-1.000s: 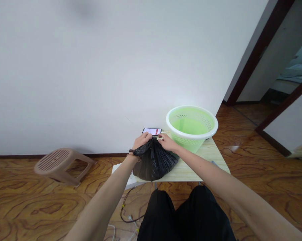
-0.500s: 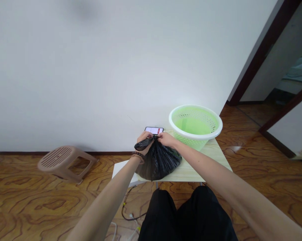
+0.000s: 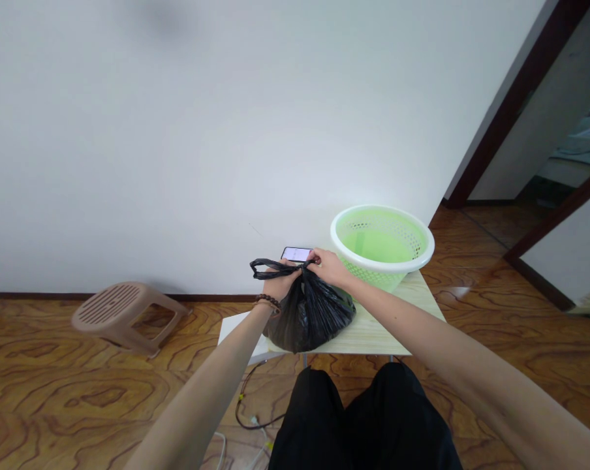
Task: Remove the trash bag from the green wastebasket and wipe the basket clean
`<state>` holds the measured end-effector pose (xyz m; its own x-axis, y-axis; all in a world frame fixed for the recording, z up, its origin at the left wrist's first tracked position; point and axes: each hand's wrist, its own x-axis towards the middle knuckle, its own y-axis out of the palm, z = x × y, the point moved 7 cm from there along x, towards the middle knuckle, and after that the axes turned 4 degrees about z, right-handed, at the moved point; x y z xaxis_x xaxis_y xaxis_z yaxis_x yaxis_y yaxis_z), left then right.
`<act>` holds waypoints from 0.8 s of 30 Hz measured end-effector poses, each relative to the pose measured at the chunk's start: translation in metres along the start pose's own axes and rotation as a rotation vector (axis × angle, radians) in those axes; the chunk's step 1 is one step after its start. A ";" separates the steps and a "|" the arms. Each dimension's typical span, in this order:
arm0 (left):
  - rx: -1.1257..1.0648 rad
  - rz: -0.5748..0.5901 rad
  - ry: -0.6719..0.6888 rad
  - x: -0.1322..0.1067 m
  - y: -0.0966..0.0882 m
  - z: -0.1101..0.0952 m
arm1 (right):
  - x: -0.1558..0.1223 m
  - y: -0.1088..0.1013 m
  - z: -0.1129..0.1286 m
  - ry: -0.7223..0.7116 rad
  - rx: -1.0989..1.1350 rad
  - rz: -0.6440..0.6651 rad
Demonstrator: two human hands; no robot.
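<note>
A full black plastic bag (image 3: 307,316) rests on a small light wooden table (image 3: 393,320) in front of me. My left hand (image 3: 279,282) is closed on one of the bag's handles, which sticks out to the left as a black loop. At the gathered top of the bag, my right hand (image 3: 328,266) pinches the other handle. Both hands meet above the bag's neck. A phone (image 3: 296,253) with a lit screen lies on the table just behind my hands.
A light green plastic basket (image 3: 382,243) with a white rim stands at the table's back right. A brown plastic stool (image 3: 121,313) sits on the wooden floor at left. Cables (image 3: 248,418) lie on the floor under the table. A doorway opens at right.
My left hand has drawn the bag's handle out to the left, so a black loop now sticks out sideways. My right hand stays pinched at the bag's neck.
</note>
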<state>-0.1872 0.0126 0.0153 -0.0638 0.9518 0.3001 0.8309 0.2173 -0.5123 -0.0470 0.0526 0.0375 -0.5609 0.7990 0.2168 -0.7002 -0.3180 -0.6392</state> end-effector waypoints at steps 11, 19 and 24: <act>-0.177 0.107 -0.230 0.007 -0.003 0.026 | -0.004 -0.007 0.044 -0.126 -0.603 0.139; -0.382 0.119 -0.417 -0.005 -0.001 0.034 | -0.006 0.006 0.013 -0.061 -0.420 0.363; -0.289 0.121 -0.435 -0.006 -0.002 0.060 | -0.024 0.005 -0.007 -0.003 -0.259 0.323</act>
<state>-0.2224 0.0199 -0.0338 -0.1304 0.9815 -0.1399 0.9608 0.0903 -0.2621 -0.0333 0.0354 0.0240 -0.7353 0.6773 -0.0235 -0.3538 -0.4132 -0.8391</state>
